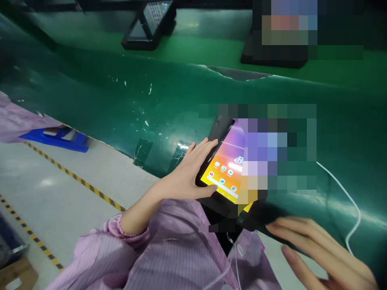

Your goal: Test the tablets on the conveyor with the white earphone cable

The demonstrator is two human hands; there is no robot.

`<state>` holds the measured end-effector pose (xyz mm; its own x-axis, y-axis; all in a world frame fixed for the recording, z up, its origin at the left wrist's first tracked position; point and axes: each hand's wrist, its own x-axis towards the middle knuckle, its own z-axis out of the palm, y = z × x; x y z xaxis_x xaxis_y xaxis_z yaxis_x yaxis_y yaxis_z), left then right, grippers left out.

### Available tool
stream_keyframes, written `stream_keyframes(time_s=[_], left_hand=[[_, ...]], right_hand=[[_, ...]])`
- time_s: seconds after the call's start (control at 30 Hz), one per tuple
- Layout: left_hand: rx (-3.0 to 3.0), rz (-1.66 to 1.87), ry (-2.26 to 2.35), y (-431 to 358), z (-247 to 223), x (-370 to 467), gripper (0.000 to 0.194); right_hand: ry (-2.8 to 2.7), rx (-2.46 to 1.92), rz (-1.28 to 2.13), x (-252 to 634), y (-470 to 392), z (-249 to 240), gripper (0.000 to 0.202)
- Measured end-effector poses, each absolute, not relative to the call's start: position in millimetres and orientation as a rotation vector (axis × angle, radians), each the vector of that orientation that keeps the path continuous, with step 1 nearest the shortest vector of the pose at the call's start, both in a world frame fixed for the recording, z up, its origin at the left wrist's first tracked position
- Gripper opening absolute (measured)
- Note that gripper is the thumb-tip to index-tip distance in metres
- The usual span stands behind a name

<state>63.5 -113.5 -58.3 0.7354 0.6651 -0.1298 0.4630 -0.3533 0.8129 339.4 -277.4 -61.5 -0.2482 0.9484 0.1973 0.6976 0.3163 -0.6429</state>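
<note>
A black tablet with its screen lit lies tilted at the near edge of the green bench, app icons showing on a yellow and purple background. Its right part is hidden by blurred blocks. My left hand rests along the tablet's left side, fingers stretched over the upper left frame and thumb at the lower edge of the screen. To the right of the tablet, my right hand hovers near the bench edge with fingers apart and nothing seen in them.
On the green bench, another dark tablet-like device stands at the back, with a further black device partly blurred. A white cable curves at right. A blue plastic tray and a person's pink sleeve are at left.
</note>
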Motion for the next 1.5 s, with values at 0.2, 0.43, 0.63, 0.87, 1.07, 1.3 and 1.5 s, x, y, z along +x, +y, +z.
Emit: stream_keyframes(time_s=[0.2, 0.43, 0.63, 0.87, 1.07, 1.3, 1.5], left_hand=[[2.028, 0.311, 0.869, -115, -61, 65, 0.092], [2.040, 0.349, 0.860, -115, -63, 65, 0.084], [2.031, 0.333, 0.863, -115, -64, 64, 0.083], [2.037, 0.341, 0.846, -115, -63, 64, 0.086], [2.050, 0.343, 0.835, -115, -63, 63, 0.087], [2.059, 0.339, 0.824, -116, -64, 63, 0.090], [2.091, 0.321, 0.835, -119, -62, 63, 0.100]], right_hand=[[-2.163, -1.442, 0.208, 304, -246, -64, 0.030], [-2.290, -1.373, 0.170, 297, -222, -72, 0.040], [-2.162, -1.640, 0.061, 314, -221, -72, 0.051], [-2.193, -1.617, 0.059, 308, -235, -73, 0.054], [-2.319, -1.546, 0.067, 306, -231, -70, 0.052], [-2.369, -1.411, 0.043, 278, -200, -61, 0.052], [-2.402, -1.361, 0.094, 275, -185, -62, 0.050]])
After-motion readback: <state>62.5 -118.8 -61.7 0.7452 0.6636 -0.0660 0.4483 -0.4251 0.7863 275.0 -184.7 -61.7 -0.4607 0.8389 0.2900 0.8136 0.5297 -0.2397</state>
